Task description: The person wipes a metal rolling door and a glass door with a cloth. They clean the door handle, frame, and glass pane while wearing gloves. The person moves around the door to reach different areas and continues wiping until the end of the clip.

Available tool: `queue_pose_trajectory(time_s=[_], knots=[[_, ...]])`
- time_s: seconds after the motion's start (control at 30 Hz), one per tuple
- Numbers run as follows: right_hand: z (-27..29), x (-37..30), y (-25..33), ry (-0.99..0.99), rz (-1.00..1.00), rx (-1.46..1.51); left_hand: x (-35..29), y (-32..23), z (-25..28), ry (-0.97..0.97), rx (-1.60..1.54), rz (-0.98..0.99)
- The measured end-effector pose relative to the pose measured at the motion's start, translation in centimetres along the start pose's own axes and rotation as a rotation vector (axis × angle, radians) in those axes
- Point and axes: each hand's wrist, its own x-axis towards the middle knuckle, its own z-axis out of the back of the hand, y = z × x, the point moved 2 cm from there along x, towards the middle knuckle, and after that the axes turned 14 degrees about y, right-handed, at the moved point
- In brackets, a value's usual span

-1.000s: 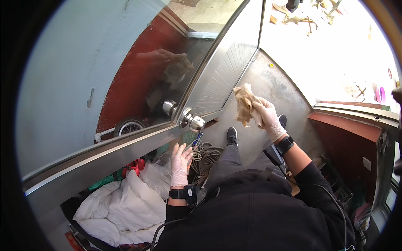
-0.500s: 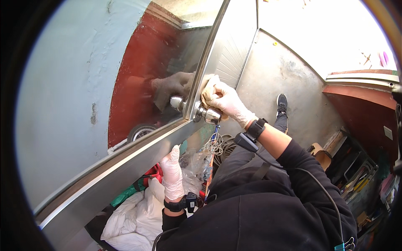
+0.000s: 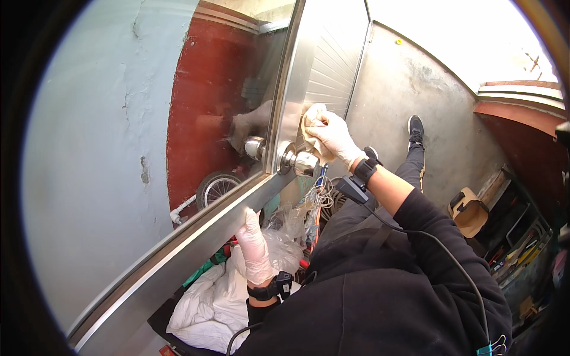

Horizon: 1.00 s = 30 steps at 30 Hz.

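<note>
A cream cloth (image 3: 312, 121) is pinched in my gloved right hand (image 3: 335, 136) and lies against the grey metal door (image 3: 288, 127). Just below that hand juts a shiny round doorknob (image 3: 306, 164) on its round plate. A second knob (image 3: 254, 147) shows on the door's other side. My gloved left hand (image 3: 255, 249) rests against the door's face, lower down, with its fingers stretched along the metal. Its palm side is hidden. Each wrist carries a black strap with a small device.
White bedding (image 3: 208, 302) and clear plastic lie below my left arm. Coiled cable (image 3: 320, 193) hangs behind the knob. A wheel (image 3: 218, 188) appears at the glass. To the right are a tan box (image 3: 469, 212) and crowded shelves (image 3: 522, 255). My shoe (image 3: 416, 132) stands on concrete.
The whole view has shifted, with most things now further right. My right hand and the cloth sit slightly farther from the knob, on the door's face. My left hand stays against the door.
</note>
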Motion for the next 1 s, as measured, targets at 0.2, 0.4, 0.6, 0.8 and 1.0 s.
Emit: queue_pose_trajectory(time_s=[0.2, 0.4, 0.6, 0.8, 1.0], knots=[[3.5, -5.1, 2.6, -0.03, -0.025, -0.105, -1.0, 1.5, -0.7, 0.104, -0.356, 0.103], [2.9, -13.1, 4.4, 0.492, -0.118, -0.339, -2.8, 5.5, -7.7, 0.353, -0.375, 0.604], [4.8, -16.9, 6.7, 0.732, 0.023, -0.289, 0.3, 4.8, -15.5, 0.563, -0.492, 0.398], [31.8, -22.8, 12.5, -0.633, 0.186, -0.541, 2.6, 6.8, -12.8, 0.239, -0.427, 0.474], [56.6, -39.1, 24.3, -1.666, 0.443, -0.887, 0.4, 7.4, -10.4, 0.271, -0.283, 0.635]])
